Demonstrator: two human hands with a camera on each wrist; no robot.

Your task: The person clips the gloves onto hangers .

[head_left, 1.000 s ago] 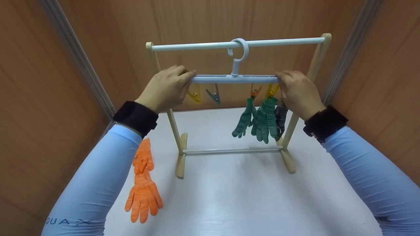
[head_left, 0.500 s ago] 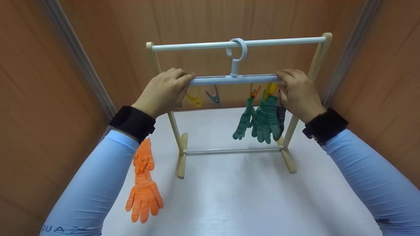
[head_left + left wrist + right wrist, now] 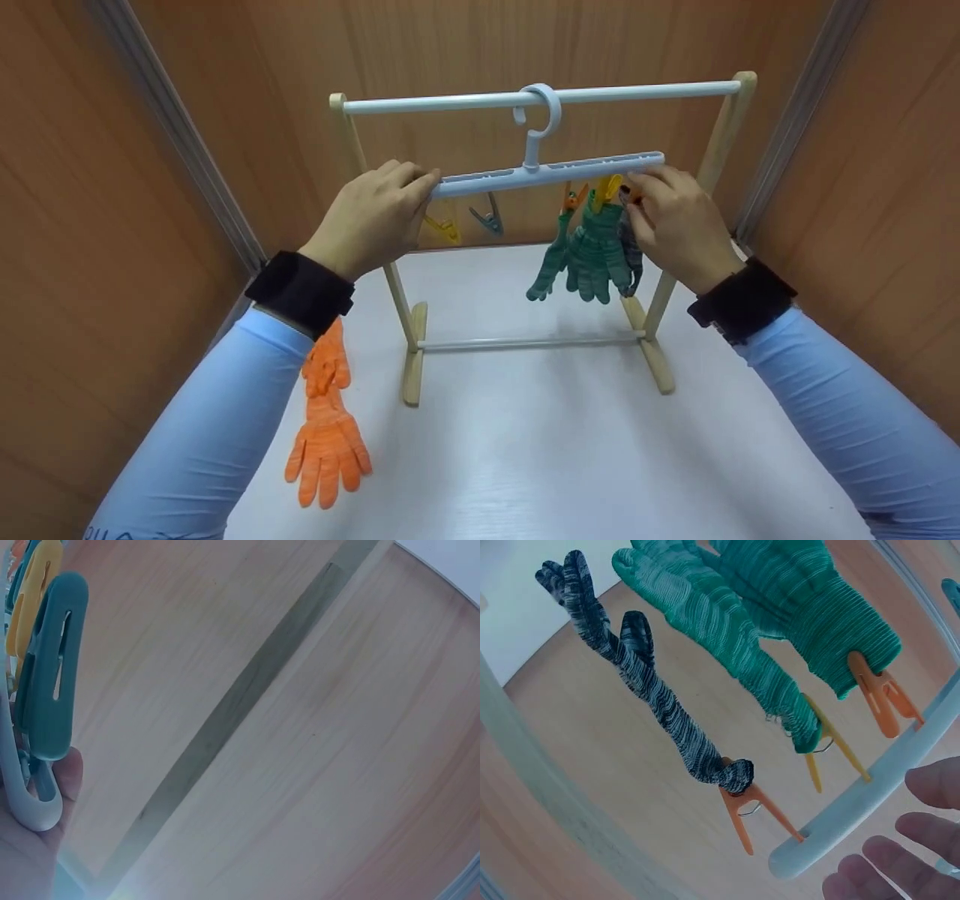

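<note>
Tilted up rightward now, pale blue plastic clip hanger [image 3: 547,172]: left hand [image 3: 371,217] gripping its end, right hand [image 3: 675,217] loosely open beneath; green knitted gloves [image 3: 589,251] pegged below, orange knitted gloves [image 3: 326,420] unhung.

The pale blue clip hanger [image 3: 551,172] tilts, its low end in my left hand [image 3: 373,217], its high end just above my right hand [image 3: 673,220]. Green gloves [image 3: 589,247] dangle beside my right fingers.
</note>
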